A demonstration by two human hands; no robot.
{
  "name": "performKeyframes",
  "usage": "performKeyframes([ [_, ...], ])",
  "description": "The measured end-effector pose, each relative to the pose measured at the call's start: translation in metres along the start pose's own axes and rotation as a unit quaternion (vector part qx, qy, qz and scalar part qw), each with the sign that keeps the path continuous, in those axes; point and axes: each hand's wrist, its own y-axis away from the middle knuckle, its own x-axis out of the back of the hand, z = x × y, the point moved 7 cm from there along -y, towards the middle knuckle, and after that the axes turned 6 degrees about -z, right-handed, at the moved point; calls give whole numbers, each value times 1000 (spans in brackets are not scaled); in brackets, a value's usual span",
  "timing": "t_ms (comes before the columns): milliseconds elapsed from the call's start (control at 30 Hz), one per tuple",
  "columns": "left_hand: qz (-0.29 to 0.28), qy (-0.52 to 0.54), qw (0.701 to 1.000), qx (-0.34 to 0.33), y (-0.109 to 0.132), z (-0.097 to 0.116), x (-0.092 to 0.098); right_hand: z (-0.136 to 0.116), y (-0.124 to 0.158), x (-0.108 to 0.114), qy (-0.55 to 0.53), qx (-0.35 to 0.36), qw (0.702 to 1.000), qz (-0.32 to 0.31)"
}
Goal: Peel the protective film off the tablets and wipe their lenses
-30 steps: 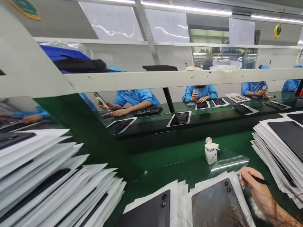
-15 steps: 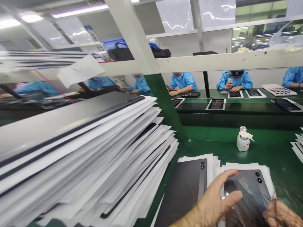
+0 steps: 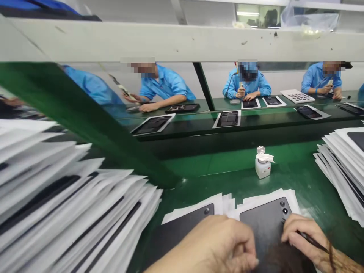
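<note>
Your right hand pinches a thin black pointed tool above a smooth dark-grey rectangular tablet with two round lenses; your left curls, its hold hidden.

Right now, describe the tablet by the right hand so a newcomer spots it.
On the near green bench, find the white bottle. Nearer the camera, a grey tablet lies on white sheets. Unlike the second tablet to its left, it shows two camera lenses, and the right hand holds a dark tool over it.

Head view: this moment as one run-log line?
left hand: curled by right tablet | right hand: holding black tool over it | bottle: lid open
</note>
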Motion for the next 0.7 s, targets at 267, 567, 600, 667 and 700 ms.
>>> performKeyframes([
  [267, -36, 52, 998, -1, -92, -24, -59, 11, -20, -4, 148, 23, 981, -121],
  [567, -42, 174, 984, -16, -97, -46, -68, 1, -23, -5, 227, 86, 966, -91],
  [600, -33, 190, 981, -22, -97, -45, -69, -1, -24, -5, 215, 86, 969, -86],
  [667, 1, 210, 977, -32, -97, -45, -71, -7, -25, -4, 198, 79, 974, -83],
  [700, 25, 214, 975, -45, -96, -44, -72, -10, -25, -2, 190, 73, 976, -80],
])
